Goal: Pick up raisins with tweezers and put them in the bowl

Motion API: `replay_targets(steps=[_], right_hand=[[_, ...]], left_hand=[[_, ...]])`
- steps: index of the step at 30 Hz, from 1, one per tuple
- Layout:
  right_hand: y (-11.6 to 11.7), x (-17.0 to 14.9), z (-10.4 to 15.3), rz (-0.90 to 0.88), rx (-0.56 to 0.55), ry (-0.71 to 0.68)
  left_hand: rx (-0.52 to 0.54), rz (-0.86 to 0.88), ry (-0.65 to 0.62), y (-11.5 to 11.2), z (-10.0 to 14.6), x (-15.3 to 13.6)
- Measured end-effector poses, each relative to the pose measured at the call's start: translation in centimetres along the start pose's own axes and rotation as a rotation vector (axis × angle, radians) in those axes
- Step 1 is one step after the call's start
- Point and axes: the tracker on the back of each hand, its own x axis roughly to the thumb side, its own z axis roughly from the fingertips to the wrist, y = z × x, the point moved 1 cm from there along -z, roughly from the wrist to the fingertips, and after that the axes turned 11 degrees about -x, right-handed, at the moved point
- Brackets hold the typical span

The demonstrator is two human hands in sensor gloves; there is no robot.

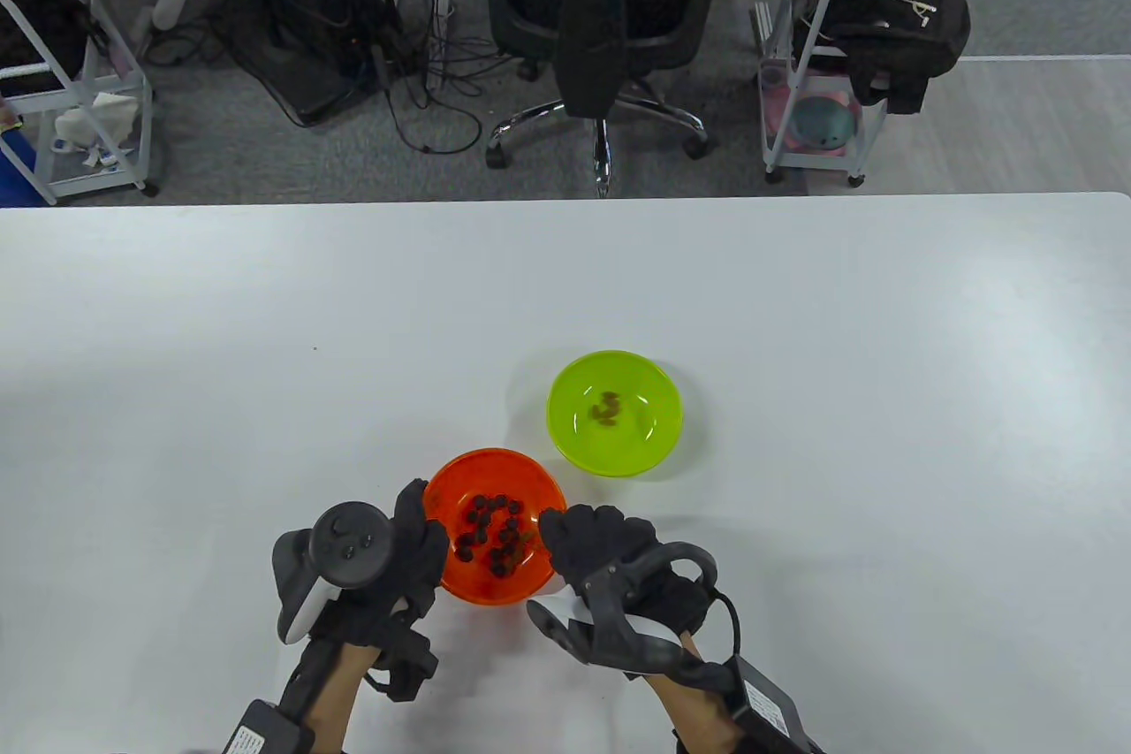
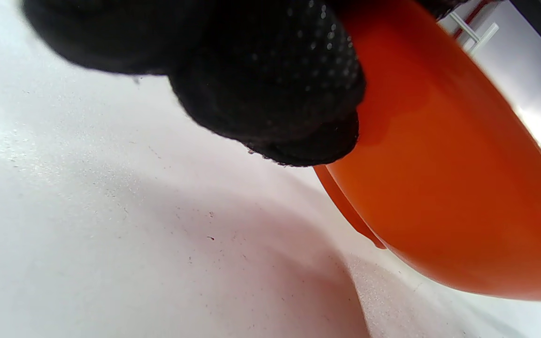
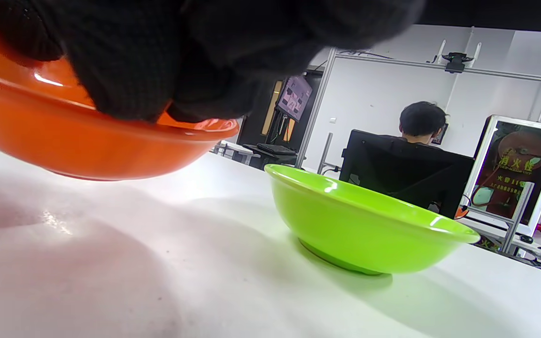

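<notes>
The raisins (image 1: 495, 535) sit heaped in the orange bowl (image 1: 459, 582), near the front of the white surface (image 1: 265, 347); a few already lie in the green bowl (image 1: 565, 427), just beyond at about two o'clock. The left hand (image 1: 415, 559) presses against the orange bowl's nine o'clock wall, steadying it. The right hand (image 1: 610, 551) curls over the three o'clock rim; I cannot tell whether it grips tweezers, none show. I'd judge a pick is underway; next comes a pinch, then a carry across.
</notes>
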Motion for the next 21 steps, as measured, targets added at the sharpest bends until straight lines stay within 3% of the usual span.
replay_targets(steps=[21], right_hand=[[-0.9,-2.6,0.7,-0.092,-0.096,0.120]], left_hand=[[-0.006,0.014,0.011,0.1,0.0,-0.1]])
